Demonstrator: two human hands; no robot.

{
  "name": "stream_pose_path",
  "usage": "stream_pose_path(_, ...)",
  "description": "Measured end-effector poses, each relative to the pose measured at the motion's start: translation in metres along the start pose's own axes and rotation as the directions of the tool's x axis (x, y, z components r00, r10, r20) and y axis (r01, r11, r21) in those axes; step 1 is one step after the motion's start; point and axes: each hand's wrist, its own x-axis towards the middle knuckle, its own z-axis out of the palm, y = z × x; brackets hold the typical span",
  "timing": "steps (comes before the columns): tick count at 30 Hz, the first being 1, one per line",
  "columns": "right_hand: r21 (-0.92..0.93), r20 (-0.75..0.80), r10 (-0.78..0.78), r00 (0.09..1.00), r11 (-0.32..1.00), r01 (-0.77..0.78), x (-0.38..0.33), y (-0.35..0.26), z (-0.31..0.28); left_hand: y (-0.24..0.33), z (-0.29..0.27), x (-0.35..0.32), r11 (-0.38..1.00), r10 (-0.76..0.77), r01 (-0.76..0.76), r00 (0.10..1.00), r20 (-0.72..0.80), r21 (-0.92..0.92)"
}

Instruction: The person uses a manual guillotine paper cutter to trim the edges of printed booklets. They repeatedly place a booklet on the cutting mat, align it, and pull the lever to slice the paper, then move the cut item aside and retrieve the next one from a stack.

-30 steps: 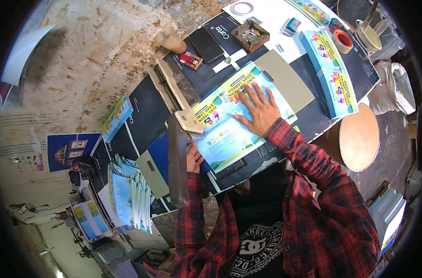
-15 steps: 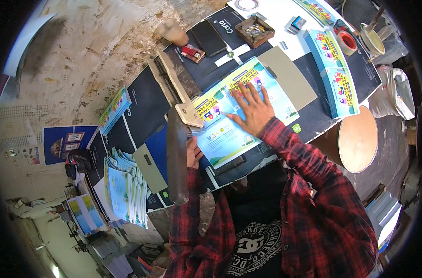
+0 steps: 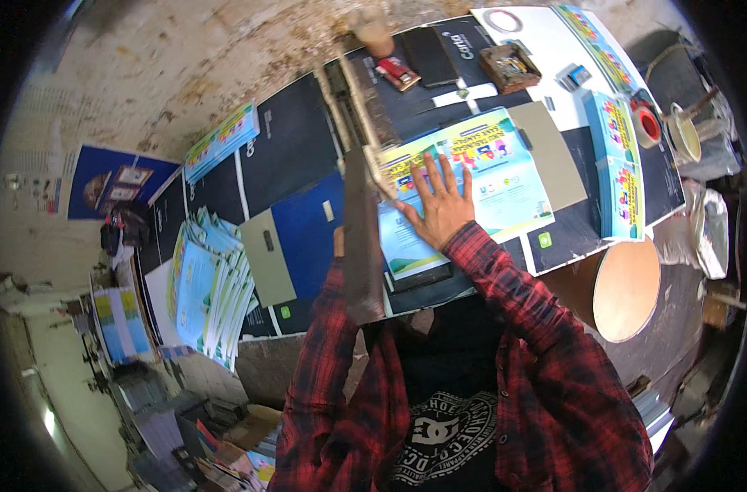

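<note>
My right hand (image 3: 440, 205) lies flat with its fingers spread on a printed sheet (image 3: 508, 197), which is blue, yellow and green. Beside that sheet's left edge stands a paper cutter with a cream-coloured clamp bar (image 3: 379, 170) and a long dark blade arm (image 3: 363, 254). Of my left hand (image 3: 339, 242) only a small part shows at the left side of the blade arm. The arm hides its fingers, so what they touch cannot be seen. A grey-green board (image 3: 558, 156) lies under the sheet's right end.
Fanned printed booklets (image 3: 213, 287) lie at the left, with another stack (image 3: 222, 143) behind them. Bundled booklets (image 3: 619, 172) stand at the right near a red tape roll (image 3: 646, 127). At the back are a small wooden box (image 3: 511, 67) and a plastic cup (image 3: 373, 37). A round stool (image 3: 627, 291) stands below.
My view has turned, shifting the table in the picture. My left hand has moved from the sheet's edge to the blade arm's left side. My right hand stays flat on the sheet.
</note>
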Motion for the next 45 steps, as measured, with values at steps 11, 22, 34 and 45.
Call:
stream_pose_path(11, -0.08, 0.066, 0.013, 0.998, 0.997, -0.008, 0.001, 0.003, -0.002, 0.061, 0.045, -0.078, 0.938, 0.34, -0.346, 0.915, -0.217, 0.011)
stream_pose_path(22, -0.155, 0.073, 0.054, 0.996, 0.987, -0.042, -0.001, 0.047, -0.007, 0.028, 0.073, -0.109, 0.119, 0.733, -0.329, 0.666, 0.141, 0.937)
stream_pose_path(34, 0.073, -0.1, -0.231, 0.968, 0.968, 0.239, 0.063, 0.057, -0.108, 0.032, 0.072, -0.106, 0.147, 0.715, -0.331, 0.687, 0.131, 0.932)
stream_pose_path(45, 0.15, 0.203, -0.268, 0.942, 0.959, 0.24, 0.037, -0.114, -0.153, 0.023, 0.074, -0.099, 0.115, 0.761, -0.35, 0.633, 0.144, 0.93)
